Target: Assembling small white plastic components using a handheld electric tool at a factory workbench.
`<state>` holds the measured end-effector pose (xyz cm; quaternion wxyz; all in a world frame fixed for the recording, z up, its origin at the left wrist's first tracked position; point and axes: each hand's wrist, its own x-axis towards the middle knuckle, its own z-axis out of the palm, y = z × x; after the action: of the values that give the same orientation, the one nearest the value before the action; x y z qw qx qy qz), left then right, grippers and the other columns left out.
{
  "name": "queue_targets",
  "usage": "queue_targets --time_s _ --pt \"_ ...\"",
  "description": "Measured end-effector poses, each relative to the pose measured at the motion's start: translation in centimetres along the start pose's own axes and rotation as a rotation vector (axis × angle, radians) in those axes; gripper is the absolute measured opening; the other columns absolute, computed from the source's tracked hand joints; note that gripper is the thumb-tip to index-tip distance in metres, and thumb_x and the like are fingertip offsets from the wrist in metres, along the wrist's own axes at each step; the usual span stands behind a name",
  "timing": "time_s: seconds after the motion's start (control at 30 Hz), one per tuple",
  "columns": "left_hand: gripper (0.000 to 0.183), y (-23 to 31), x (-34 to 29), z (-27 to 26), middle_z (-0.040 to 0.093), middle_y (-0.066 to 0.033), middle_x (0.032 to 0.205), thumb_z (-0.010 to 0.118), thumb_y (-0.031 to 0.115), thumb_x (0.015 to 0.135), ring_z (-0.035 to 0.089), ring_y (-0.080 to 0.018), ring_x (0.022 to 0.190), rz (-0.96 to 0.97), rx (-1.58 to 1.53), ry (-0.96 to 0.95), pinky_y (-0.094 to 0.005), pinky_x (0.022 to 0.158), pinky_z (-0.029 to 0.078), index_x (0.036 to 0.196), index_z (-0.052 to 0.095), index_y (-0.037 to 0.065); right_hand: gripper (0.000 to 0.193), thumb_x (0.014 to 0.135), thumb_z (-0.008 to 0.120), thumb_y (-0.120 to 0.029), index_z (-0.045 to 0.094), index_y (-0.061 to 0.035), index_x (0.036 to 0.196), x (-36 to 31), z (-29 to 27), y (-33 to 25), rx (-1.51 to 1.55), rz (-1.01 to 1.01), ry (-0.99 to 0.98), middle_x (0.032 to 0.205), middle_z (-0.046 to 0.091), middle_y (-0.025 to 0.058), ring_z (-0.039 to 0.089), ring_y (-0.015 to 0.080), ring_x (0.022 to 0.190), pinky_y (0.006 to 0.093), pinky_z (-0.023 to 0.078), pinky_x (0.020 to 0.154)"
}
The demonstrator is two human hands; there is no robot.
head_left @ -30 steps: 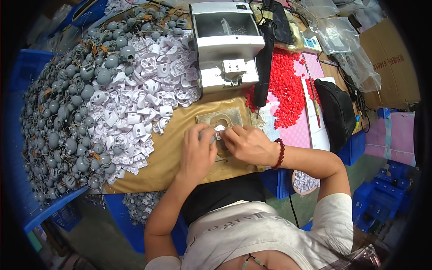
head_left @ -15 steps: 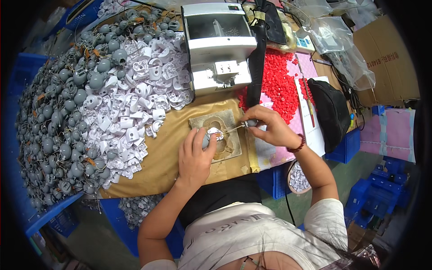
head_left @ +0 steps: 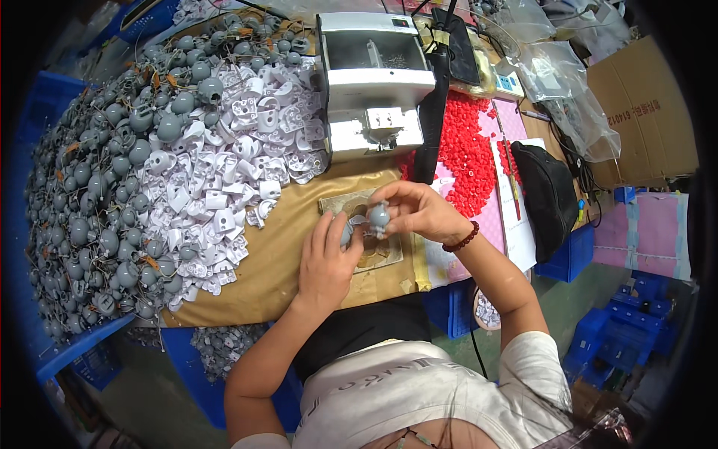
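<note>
My left hand (head_left: 327,263) is closed around a grey rounded plastic part (head_left: 346,234), mostly covered by its fingers, over the near left of a square holding plate (head_left: 393,256) with a shaped recess. Between thumb and fingers of my right hand (head_left: 425,215) is a grey ball-shaped part (head_left: 380,217), raised just above the plate. The two parts are close together, and a small pale piece (head_left: 357,220) shows between them. Whether a wire joins them cannot be made out.
A heap of grey ball parts (head_left: 97,179) and a pile of white plastic housings (head_left: 224,172) fill the left. Behind the plate stands a screw feeder (head_left: 374,90). Red small parts (head_left: 464,150), a black pouch (head_left: 546,194) and a cardboard box (head_left: 643,112) lie rightward.
My right hand has moved left toward my left hand, bringing its grey ball part beside the other one. The taut strand between the hands no longer shows. My left hand stays nearly in place.
</note>
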<state>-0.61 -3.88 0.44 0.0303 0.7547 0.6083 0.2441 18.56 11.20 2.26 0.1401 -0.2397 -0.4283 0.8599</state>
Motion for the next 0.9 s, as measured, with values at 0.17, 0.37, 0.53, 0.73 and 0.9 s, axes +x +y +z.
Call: queue_targets --time_s 0.17,0.37,0.53,0.73,0.9 --pt "0.028 -0.4 0.0 0.2 0.047 -0.0188 0.135 0.059 0.003 0.083 0.046 -0.0393 0.128 -0.001 -0.063 -0.008 -0.0489 0.100 0.045 0.110 0.066 0.006 0.046 0.083 0.074 0.002 0.060 0.0018 0.126 0.5 1.4 -1.3 -0.647 0.019 0.000 0.105 0.069 0.0117 0.070 0.0175 0.092 0.0304 0.057 0.082" --pt "0.033 -0.5 0.4 0.2 0.050 -0.0189 0.131 0.066 -0.004 0.076 0.048 -0.0397 0.127 -0.033 -0.127 -0.002 -0.0479 0.101 0.046 0.107 0.069 0.006 0.039 0.079 0.078 -0.009 0.066 -0.0030 0.116 1.5 2.6 -1.5 -1.345 -0.265 0.094 0.096 0.066 0.0154 0.067 0.0304 0.079 0.0372 0.054 0.071" --pt "0.036 -0.6 1.5 -0.4 0.056 -0.0155 0.122 0.072 0.004 0.074 0.051 -0.0363 0.123 -0.070 -0.157 0.004 -0.0460 0.096 0.046 0.110 0.066 0.008 0.049 0.079 0.079 -0.017 0.061 -0.0066 0.124 1.7 3.0 -1.2 -1.469 -0.276 0.200 0.090 0.063 0.0130 0.065 0.0330 0.077 0.0399 0.052 0.067" --pt "0.041 0.4 3.7 -0.3 0.058 -0.0122 0.112 0.074 0.007 0.073 0.057 -0.0330 0.109 -0.165 -0.151 0.008 -0.0443 0.087 0.046 0.113 0.062 0.007 0.058 0.078 0.079 -0.014 0.057 -0.0068 0.131 1.3 2.8 -0.6 -1.414 -0.485 0.282 0.103 0.061 0.0150 0.063 0.0327 0.091 0.0383 0.052 0.072" --pt "0.038 0.5 3.7 0.1 0.059 -0.0109 0.099 0.074 0.007 0.072 0.057 -0.0309 0.095 -0.191 -0.173 0.008 -0.0429 0.079 0.047 0.109 0.062 0.005 0.057 0.085 0.073 -0.005 0.049 0.0019 0.136 2.1 -0.9 -3.7 -1.543 -0.986 0.922 0.123 0.057 0.0157 0.055 0.0298 0.115 0.0352 0.052 0.084"
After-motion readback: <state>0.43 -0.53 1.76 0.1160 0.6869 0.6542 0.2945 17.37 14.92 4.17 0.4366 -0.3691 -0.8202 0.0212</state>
